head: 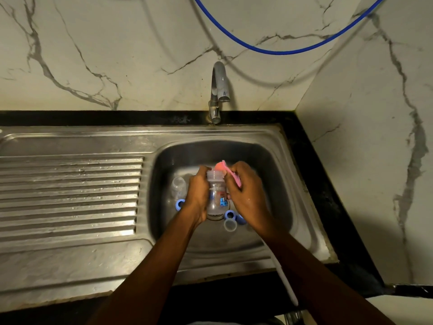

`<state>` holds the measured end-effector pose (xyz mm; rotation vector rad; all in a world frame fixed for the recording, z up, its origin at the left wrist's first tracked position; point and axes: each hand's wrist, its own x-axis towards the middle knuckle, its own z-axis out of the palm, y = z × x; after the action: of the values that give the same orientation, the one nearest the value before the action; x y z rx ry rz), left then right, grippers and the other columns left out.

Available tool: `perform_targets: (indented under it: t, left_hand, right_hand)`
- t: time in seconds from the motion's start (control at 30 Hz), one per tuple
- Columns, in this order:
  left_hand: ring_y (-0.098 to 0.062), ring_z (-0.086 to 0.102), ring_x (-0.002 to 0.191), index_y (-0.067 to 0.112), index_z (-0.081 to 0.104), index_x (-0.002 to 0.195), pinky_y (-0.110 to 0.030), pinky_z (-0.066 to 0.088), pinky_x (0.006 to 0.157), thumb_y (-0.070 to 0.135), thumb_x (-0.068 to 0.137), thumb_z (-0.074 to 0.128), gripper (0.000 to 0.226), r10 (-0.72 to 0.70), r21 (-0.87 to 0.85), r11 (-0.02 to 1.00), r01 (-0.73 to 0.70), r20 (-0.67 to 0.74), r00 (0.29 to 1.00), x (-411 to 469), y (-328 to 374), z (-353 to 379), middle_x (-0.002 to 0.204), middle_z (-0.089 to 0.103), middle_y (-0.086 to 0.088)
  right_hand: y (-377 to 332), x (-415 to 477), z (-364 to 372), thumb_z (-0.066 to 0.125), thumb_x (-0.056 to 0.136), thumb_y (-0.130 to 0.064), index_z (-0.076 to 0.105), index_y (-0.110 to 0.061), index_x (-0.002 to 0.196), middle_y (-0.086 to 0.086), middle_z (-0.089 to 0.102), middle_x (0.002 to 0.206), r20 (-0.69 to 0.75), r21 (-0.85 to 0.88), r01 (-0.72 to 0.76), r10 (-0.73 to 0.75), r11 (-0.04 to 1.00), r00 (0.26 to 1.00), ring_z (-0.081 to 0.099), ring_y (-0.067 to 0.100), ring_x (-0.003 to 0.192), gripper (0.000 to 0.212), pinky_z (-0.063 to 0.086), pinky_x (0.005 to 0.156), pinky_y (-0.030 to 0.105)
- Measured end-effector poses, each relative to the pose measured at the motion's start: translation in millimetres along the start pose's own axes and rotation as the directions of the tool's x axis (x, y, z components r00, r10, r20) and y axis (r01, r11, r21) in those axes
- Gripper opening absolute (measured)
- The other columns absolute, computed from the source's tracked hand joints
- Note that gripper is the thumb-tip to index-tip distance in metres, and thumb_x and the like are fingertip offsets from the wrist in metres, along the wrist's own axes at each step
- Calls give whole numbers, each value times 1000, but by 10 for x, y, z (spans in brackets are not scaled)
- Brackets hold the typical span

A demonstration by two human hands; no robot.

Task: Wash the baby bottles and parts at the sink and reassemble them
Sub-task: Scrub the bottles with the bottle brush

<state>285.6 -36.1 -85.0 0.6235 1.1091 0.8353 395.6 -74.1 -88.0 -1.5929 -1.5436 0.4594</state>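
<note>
Sink (pixel 234 134): sheet steel, brushed, dull sheen, scuffed.
Draining board (pixel 70 195): same steel, pressed into ribs that catch the light.
Tap (pixel 219 90): polished metal, glossy.
Wall (pixel 140 55): marble-look slabs, smooth, faint gloss, grey veins.
Bench (pixel 328 195): black stone, matt.
The bottle (pixel 216 198) in your left hand (pixel 199 193): clear, smooth plastic with a coloured print.
The sponge (pixel 225 168) in your right hand (pixel 248 191): pink, soft-looking, matt.
Rings (pixel 229 214) in the basin: blue plastic, smooth.
Second bottle (pixel 178 185) lying there: clear plastic, slightly cloudy.
Hose (pixel 281 52): blue, smooth.
</note>
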Motion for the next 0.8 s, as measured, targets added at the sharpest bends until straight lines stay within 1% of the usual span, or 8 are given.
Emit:
perform_targets:
  t: [0.17,0.3,0.33,0.4,0.47,0.6,0.7,0.8]
  left_hand:
    - [-21,72,80,14,71,100,-33,58,73,57,99,37,55,-20,-89,996,30,111,994,-48,15,15,89,75,-10]
    - [-25,71,85,12,71,103,-38,57,80,49,96,52,43,8,-53,999,-6,40,999,-56,12,-1,95,74,-12]
    - [-26,71,86,11,71,101,-40,57,82,49,97,50,43,27,-20,999,-27,-13,1000,-31,2,-2,93,75,-11]
    - [-25,72,87,14,71,94,-40,57,83,50,101,42,47,54,23,998,-52,-100,993,-11,6,23,87,76,-8]
    - [-21,72,83,16,70,90,-35,58,79,52,102,35,52,40,-45,998,-46,-129,991,-16,14,58,80,76,-4]
    - [-15,68,66,12,68,87,-21,55,57,47,104,38,49,-15,-111,994,-2,-152,988,35,-10,17,71,71,-3]
    - [-16,67,60,6,67,97,-23,55,56,41,103,42,43,-84,-177,982,71,-66,994,0,13,1,74,70,-7]
    - [-12,67,53,7,67,88,-19,53,50,36,104,42,42,-38,-149,988,28,-62,997,17,-17,-38,63,69,-3]
  right_hand:
    - [-36,29,-40,58,96,-17,53,-18,87,-7,52,78,50,27,8,-9,1000,999,53,3,68,11,45,62,16]
    - [96,101,-53,57,96,-24,54,-16,85,0,58,79,-4,45,-114,114,992,993,59,16,72,13,53,66,39]
    - [92,89,-34,57,96,-22,55,-16,87,1,59,80,-8,48,-131,132,990,991,59,15,73,12,54,67,38]
    - [31,51,20,58,95,-16,55,-16,89,-2,57,82,-26,39,-116,117,993,993,56,5,74,7,49,65,23]
    - [-86,-8,88,59,94,-12,56,-13,91,-6,52,82,-66,10,-61,61,998,996,50,-2,72,5,39,64,10]
    - [-139,-64,109,60,92,-12,60,-7,100,-7,52,91,70,-30,99,-96,995,993,44,-5,79,8,35,72,5]
    - [-78,-7,59,59,95,-15,58,-10,102,0,58,93,101,-101,55,-45,993,994,53,8,83,9,38,72,14]
    - [-127,-47,43,57,94,-16,61,-6,104,3,60,94,106,-63,101,-94,993,990,53,7,83,14,37,72,8]
